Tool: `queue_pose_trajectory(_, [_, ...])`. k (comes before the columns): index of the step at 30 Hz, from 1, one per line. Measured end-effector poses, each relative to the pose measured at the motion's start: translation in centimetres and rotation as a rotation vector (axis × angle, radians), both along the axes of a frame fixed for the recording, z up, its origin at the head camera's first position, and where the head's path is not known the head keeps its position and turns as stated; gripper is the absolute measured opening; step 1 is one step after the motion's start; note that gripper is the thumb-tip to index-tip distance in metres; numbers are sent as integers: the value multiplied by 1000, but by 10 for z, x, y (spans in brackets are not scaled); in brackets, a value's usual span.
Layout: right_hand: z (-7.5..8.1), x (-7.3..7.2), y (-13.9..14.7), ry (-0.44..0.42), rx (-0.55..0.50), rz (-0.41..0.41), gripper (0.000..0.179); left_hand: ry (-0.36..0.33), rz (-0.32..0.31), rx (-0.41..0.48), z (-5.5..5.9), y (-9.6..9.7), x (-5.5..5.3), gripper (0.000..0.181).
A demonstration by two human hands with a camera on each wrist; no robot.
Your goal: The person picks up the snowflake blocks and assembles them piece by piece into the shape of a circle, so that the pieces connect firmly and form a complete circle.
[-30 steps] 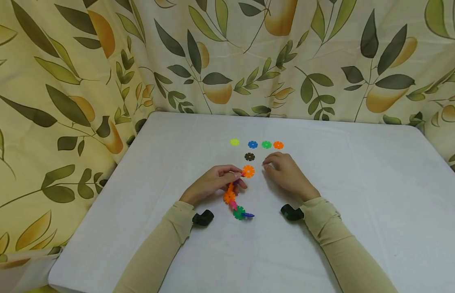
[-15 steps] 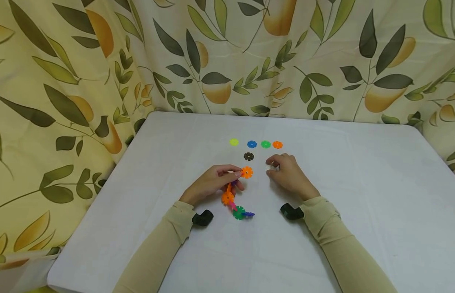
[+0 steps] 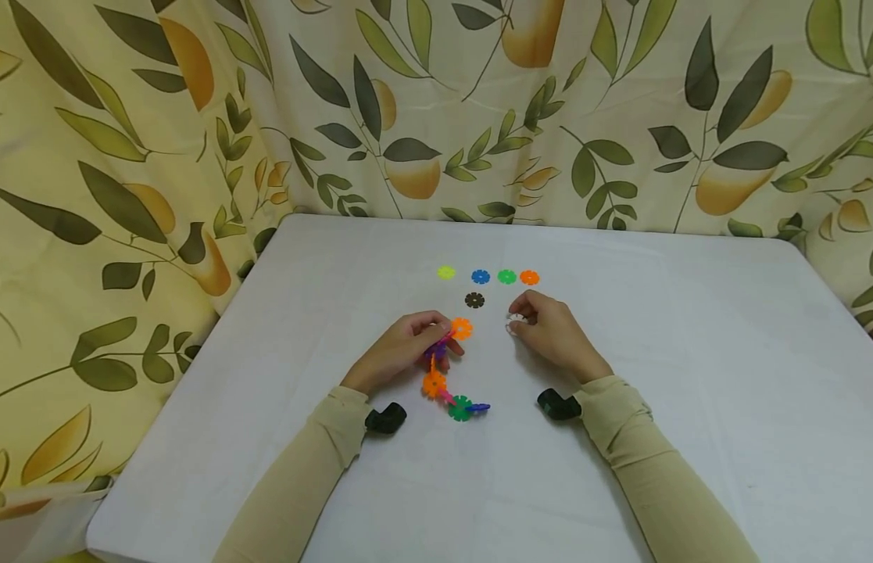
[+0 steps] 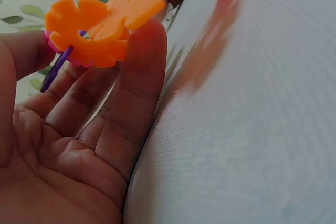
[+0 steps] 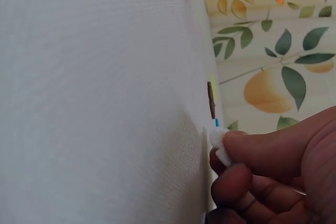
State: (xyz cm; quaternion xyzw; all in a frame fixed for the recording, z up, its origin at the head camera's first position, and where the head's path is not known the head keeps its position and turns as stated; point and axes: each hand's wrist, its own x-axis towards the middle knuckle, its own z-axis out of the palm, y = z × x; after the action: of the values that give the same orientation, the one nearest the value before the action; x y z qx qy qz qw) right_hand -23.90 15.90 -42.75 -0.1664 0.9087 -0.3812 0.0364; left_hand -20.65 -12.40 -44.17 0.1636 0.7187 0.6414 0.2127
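My left hand (image 3: 401, 348) pinches the upper end of a chain of interlocking plastic snowflake discs near the middle of the table. An orange disc (image 3: 462, 328) sticks out past the fingertips at that end. Below the hand the chain curves down through purple, orange and pink pieces to a green disc (image 3: 460, 408) and a blue disc (image 3: 481, 407) at its tail. My right hand (image 3: 554, 332) pinches a white disc (image 5: 218, 139) between thumb and fingers, close over the tabletop. Part of the white disc is hidden by the fingers.
A brown disc (image 3: 474, 300) lies beyond the hands. Behind it a row holds a yellow disc (image 3: 446, 272), a blue one, a green disc (image 3: 506, 277) and an orange one. A patterned curtain (image 3: 422, 109) borders the white table (image 3: 689, 391) at the back and left.
My right fingers have taken hold of the white disc, which now shows between them. My left hand has shifted slightly left, turning the chain's upper end.
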Motion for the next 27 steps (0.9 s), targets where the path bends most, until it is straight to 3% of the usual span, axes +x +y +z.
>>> queue_pose_trajectory(8, [1, 1, -3, -32, -85, -8, 19, -9, 15, 33, -2, -2, -1, 27])
queue_pose_trajectory(17, [8, 8, -14, -83, -193, 57, 6, -25, 35, 39, -3, 0, -2, 24])
queue_pose_trajectory(27, [14, 14, -25, -88, -263, 150, 6, -43, 71, 64, -4, 2, -1, 19])
